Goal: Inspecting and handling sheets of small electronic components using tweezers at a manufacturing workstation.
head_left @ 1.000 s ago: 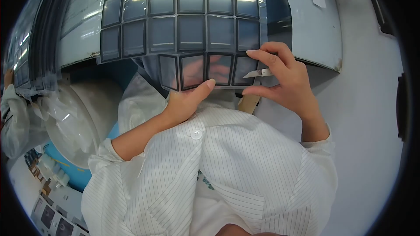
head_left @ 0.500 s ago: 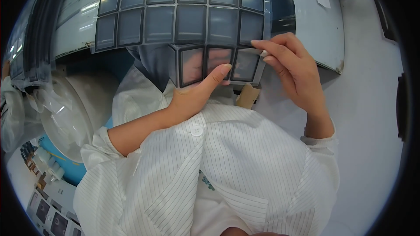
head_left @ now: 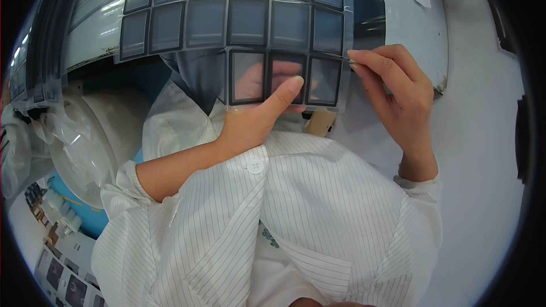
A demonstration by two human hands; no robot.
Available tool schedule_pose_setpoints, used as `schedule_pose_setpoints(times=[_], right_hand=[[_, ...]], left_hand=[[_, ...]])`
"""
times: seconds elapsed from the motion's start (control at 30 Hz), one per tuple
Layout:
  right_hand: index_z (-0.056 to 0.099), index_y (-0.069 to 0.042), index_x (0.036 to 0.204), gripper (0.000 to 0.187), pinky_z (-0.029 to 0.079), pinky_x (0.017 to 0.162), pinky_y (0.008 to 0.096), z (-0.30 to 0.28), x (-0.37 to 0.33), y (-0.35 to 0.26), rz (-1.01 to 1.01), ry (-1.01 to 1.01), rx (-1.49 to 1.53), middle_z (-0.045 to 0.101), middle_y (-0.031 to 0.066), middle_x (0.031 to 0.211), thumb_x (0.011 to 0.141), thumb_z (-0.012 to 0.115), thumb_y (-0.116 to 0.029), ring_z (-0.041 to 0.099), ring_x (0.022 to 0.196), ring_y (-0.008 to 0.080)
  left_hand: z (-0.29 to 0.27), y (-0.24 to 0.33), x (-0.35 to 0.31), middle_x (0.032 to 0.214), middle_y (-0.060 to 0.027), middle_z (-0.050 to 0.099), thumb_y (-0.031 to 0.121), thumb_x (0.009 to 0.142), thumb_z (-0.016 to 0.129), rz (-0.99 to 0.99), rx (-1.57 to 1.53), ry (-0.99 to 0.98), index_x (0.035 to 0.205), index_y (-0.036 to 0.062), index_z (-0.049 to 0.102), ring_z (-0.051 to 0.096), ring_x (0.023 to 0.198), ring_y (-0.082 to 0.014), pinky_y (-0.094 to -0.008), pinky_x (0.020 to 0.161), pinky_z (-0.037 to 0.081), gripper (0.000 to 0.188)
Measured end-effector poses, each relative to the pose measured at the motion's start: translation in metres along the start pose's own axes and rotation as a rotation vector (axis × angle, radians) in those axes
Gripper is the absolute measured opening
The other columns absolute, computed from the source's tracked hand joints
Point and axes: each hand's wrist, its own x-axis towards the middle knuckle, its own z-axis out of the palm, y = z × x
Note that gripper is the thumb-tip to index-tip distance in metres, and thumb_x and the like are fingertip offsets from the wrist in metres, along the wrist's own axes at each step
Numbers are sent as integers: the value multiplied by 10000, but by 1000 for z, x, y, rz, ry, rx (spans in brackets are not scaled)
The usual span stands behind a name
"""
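Note:
A clear plastic sheet [head_left: 347, 14] carries rows of dark, black-framed rectangular panels [head_left: 247, 21]. It spreads over a pale surface in front of me, and its nearest row hangs past the edge toward my body. My left hand [head_left: 256, 113] grips this near row, thumb on top over the middle panel and fingers underneath, visible through the see-through panels. At the sheet's right edge, beside the near right panel [head_left: 324, 81], my right hand [head_left: 392, 85] pinches thumb and forefinger together. Something tiny and pale shows at those fingertips; I cannot tell whether it is film or a separate bit.
To the left hang more clear plastic sheets [head_left: 48, 40] near a white round tub [head_left: 85, 142] with clear plastic in it. A tan block [head_left: 320, 123] shows below the sheet. The pale work surface [head_left: 418, 34] ends in a corner at right.
My right hand has moved right, from over the near right panel to just past the sheet's edge. The near row has risen slightly and looks flatter, with my left hand still gripping it.

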Motion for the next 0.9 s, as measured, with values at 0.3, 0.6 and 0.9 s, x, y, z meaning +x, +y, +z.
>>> schedule_pose_setpoints(times=[0.3,0.6,0.9], right_hand=[[585,11,924,115,462,631,231,7,-1,4,107,9,168,594,84,829,831,572,77,574,700,165],[597,-7,925,138,479,629,255,7,6,3,61,-53,77,614,99,838,806,599,63,602,707,208],[617,-18,904,138,488,602,264,9,8,3,24,-73,-16,626,89,823,779,644,34,620,703,211]], left_hand=[[0,-4,0,1049,-174,624,6,793,683,241,109,-91,1226,32,432,643,933,-232,-328,790,548,501],[-2,-3,0,950,-176,651,119,867,635,82,-4,-145,1115,10,473,672,811,-245,-300,712,547,315],[-4,0,0,918,-172,648,239,907,591,47,-55,-134,1067,32,491,676,771,-254,-292,691,546,280]])
